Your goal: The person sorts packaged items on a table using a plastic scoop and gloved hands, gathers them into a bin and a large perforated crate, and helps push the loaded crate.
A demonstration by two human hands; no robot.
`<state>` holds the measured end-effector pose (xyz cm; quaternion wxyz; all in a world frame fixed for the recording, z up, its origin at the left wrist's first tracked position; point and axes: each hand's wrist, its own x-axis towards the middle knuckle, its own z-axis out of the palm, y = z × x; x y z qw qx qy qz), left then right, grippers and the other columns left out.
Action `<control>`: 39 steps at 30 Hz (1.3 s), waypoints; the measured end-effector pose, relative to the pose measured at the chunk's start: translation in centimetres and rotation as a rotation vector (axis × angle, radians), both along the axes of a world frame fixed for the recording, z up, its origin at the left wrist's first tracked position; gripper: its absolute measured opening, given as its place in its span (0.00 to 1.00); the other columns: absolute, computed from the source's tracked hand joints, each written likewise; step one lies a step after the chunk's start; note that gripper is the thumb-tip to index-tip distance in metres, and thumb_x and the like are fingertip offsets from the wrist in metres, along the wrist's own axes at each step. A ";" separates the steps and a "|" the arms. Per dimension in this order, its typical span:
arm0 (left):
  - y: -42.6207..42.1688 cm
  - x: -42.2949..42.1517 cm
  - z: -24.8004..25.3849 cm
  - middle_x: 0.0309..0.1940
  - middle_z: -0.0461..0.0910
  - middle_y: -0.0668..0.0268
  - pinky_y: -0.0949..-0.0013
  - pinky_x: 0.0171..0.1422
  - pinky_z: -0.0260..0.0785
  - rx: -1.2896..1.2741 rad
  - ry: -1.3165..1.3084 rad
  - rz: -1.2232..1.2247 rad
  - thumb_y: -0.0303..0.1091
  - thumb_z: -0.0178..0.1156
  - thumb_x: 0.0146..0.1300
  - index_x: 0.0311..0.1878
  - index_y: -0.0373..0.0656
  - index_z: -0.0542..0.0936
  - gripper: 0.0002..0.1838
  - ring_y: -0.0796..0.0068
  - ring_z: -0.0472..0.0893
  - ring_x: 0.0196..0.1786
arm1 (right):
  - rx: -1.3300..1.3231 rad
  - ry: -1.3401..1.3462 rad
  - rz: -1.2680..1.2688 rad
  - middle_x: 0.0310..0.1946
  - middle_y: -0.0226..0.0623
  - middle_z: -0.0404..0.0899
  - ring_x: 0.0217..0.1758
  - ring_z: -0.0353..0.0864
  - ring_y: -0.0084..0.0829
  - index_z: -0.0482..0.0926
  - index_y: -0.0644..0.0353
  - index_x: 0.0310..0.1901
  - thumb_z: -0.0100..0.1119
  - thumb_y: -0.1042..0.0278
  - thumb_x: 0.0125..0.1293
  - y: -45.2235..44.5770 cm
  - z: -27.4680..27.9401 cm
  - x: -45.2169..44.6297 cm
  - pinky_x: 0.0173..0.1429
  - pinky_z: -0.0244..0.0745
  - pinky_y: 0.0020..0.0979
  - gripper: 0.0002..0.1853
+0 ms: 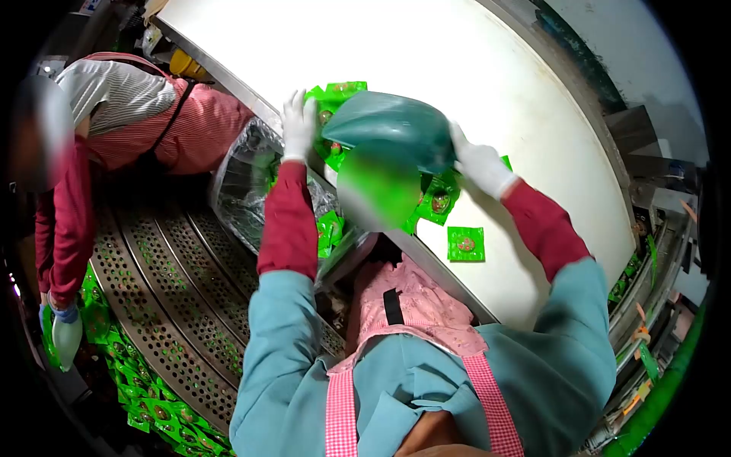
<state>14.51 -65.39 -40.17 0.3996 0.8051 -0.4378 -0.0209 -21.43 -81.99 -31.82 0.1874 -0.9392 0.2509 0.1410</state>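
Note:
A dark green plastic basin (pixel 384 122) is tilted over the white table, and a blurred patch hides part of its near side. My right hand (pixel 481 161), in a white glove, grips the basin's right edge; some of its fingertips are hidden. On the basin's left, my gloved left hand (pixel 299 126) has its fingers stretched out beside several green packets (pixel 335 95). More green packets (pixel 440 199) lie below the basin's right side, and a single packet (pixel 465 244) rests flat nearer to me. A clear plastic bag (pixel 240 179) with green packets inside hangs at the table's edge.
The white table (pixel 533 114) has a metal edge along my side. At left, a co-worker (pixel 164 114) bends over, holding something green and whitish. Below are a perforated metal conveyor (pixel 175 266) and a heap of green packets (pixel 156 404). Machinery (pixel 662 305) stands at right.

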 end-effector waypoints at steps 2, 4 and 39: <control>-2.0 0.6 0.4 0.62 0.71 0.49 0.55 0.70 0.58 0.163 0.060 -0.075 0.52 0.50 0.68 0.60 0.45 0.75 0.25 0.48 0.67 0.65 | 0.094 -0.035 -0.146 0.27 0.58 0.79 0.30 0.80 0.58 0.41 0.59 0.73 0.51 0.68 0.60 0.9 2.4 -6.0 0.35 0.74 0.51 0.42; -3.4 1.3 -1.5 0.61 0.73 0.56 0.55 0.69 0.62 0.296 0.052 -0.139 0.58 0.53 0.64 0.61 0.56 0.77 0.27 0.52 0.70 0.64 | 0.213 -0.212 -0.340 0.27 0.57 0.79 0.32 0.81 0.52 0.61 0.62 0.66 0.53 0.59 0.65 3.0 4.7 -12.7 0.39 0.75 0.46 0.30; -3.8 -17.3 8.6 0.42 0.82 0.58 0.56 0.54 0.73 0.480 0.004 -0.331 0.59 0.54 0.54 0.54 0.50 0.81 0.30 0.55 0.78 0.51 | 1.480 -0.253 -1.016 0.12 0.26 0.68 0.10 0.64 0.19 0.75 0.55 0.36 0.53 0.53 0.69 13.2 1.3 -6.1 0.15 0.57 0.21 0.13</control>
